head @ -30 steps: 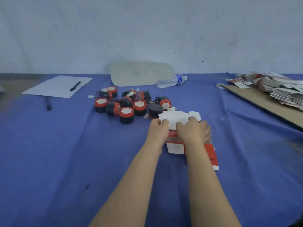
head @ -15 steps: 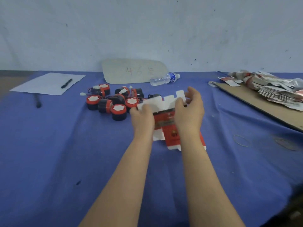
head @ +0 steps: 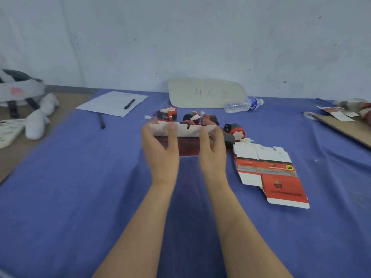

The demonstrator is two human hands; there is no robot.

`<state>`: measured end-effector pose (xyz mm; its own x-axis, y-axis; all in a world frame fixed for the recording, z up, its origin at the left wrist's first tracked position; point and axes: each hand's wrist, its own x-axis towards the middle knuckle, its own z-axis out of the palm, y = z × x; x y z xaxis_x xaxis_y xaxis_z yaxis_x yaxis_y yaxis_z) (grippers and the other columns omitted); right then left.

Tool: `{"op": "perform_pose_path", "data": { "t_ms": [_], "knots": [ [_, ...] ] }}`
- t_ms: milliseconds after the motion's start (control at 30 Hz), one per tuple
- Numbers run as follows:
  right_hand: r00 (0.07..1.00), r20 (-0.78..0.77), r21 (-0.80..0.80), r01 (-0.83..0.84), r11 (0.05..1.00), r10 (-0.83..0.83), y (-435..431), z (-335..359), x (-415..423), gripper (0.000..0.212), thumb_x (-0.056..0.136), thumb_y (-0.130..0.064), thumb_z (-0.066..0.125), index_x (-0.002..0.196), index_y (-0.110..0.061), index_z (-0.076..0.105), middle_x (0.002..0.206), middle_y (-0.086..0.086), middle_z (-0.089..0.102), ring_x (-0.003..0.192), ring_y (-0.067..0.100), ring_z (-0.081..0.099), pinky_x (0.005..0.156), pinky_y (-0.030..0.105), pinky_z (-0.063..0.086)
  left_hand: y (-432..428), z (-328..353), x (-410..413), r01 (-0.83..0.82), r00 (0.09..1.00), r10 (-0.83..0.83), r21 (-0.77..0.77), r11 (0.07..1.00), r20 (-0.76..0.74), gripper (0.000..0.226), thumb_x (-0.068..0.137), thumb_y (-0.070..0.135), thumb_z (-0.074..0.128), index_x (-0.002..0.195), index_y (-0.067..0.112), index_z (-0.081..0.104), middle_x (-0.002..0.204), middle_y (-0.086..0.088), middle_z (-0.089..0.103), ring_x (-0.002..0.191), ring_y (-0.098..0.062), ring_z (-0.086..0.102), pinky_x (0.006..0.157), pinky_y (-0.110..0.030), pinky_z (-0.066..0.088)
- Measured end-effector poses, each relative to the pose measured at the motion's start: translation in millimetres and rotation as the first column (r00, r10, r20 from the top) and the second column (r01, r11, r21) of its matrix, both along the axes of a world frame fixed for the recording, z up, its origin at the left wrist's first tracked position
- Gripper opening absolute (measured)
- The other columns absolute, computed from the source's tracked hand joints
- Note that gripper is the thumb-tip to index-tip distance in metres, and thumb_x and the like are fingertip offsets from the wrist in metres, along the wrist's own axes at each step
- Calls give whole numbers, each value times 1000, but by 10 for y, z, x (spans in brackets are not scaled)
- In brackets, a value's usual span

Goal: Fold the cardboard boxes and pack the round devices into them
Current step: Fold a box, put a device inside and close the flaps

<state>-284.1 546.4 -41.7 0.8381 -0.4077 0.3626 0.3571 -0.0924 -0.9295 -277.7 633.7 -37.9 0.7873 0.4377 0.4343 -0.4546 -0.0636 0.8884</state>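
Half a second ago I held the red and white flat cardboard box (head: 187,137) upright. Now it is turned lengthwise, just in front of the pile of red and black round devices (head: 170,115). My left hand (head: 160,149) and right hand (head: 212,149) have their grip closed around its two ends. A second flat printed box (head: 269,171) lies to the right of the pile. I think the folding is only beginning.
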Motion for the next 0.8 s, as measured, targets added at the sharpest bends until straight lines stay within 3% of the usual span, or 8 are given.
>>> {"op": "perform_pose_path", "data": {
  "t_ms": [67, 167, 367, 467, 533, 633, 700, 800],
  "knots": [
    [1000, -26, -1, 2, 1000, -2, 13, -108, 43, 24, 98, -40, 45, 115, -29, 58, 104, -13, 66, 92, -5, 61, 75, 10, 47, 35, -100, 67, 21, 999, -21, -7, 1000, -32, 36, 95, 42, 52, 124, 21, 47, 121, 10, 54, 116, -12, 53, 100, -34, 45],
    [998, -55, 34, 4, 999, -2, 32, -181, 71, 34, 98, -47, 40, 113, -26, 61, 104, -14, 66, 93, -9, 58, 76, 11, 43, 39, -161, 102, 91, 990, -95, -42, 995, -104, 53, 95, 42, 52, 144, 29, 34, 126, 25, 38, 130, -4, 37, 106, -22, 32],
    [998, -45, -47, -38, 998, 36, 65, -229, 51, 46, 98, -48, 39, 141, -33, 37, 128, -16, 52, 113, -2, 49, 88, 9, 39, 58, -265, 109, 89, 972, -119, -155, 984, -200, 25, 92, 39, 60, 105, 21, 50, 105, 11, 60, 87, 14, 55, 76, -5, 43],
    [997, -31, -67, -72, 995, 71, 51, -248, 42, 53, 98, -48, 36, 148, -38, 23, 145, -10, 41, 125, 1, 41, 91, 0, 35, 50, -285, 94, 89, 975, -114, -133, 987, -192, 18, 93, 27, 57, 109, 21, 51, 112, 8, 61, 88, 15, 54, 74, -3, 40],
    [996, -46, -115, -76, 990, 71, 62, -262, 37, 51, 99, -48, 34, 148, -37, 24, 141, -22, 44, 115, -12, 41, 79, -8, 31, 30, -269, 69, 139, 976, -157, -120, 983, -153, 19, 95, 23, 47, 113, 25, 53, 118, 4, 61, 95, 11, 54, 77, -4, 40],
    [998, -24, -169, -67, 983, 64, 68, -282, 41, 45, 102, -42, 34, 146, -31, 35, 107, -53, 45, 95, -34, 41, 75, -9, 30, -51, -214, 24, 276, 949, -294, -149, 949, -115, 36, 96, 33, 36, 127, 26, 54, 127, 5, 58, 115, -3, 54, 97, -19, 44],
    [997, -36, -141, -66, 988, 62, 36, -257, 52, 43, 100, -43, 38, 142, -33, 40, 101, -48, 49, 95, -31, 45, 77, -5, 35, -75, -189, 12, 303, 942, -321, -165, 939, -99, 33, 98, 37, 35, 122, 31, 57, 124, 6, 59, 113, -4, 56, 94, -24, 45],
    [987, -70, -56, -150, 987, 146, -56, -223, 56, 48, 96, -44, 48, 142, -40, 36, 122, -24, 59, 109, -8, 56, 90, 15, 48, -49, -184, 23, 320, 929, -353, -240, 917, -113, 32, 88, 46, 36, 107, 36, 60, 115, 7, 64, 103, -6, 61, 81, -19, 47]
  ]
}}
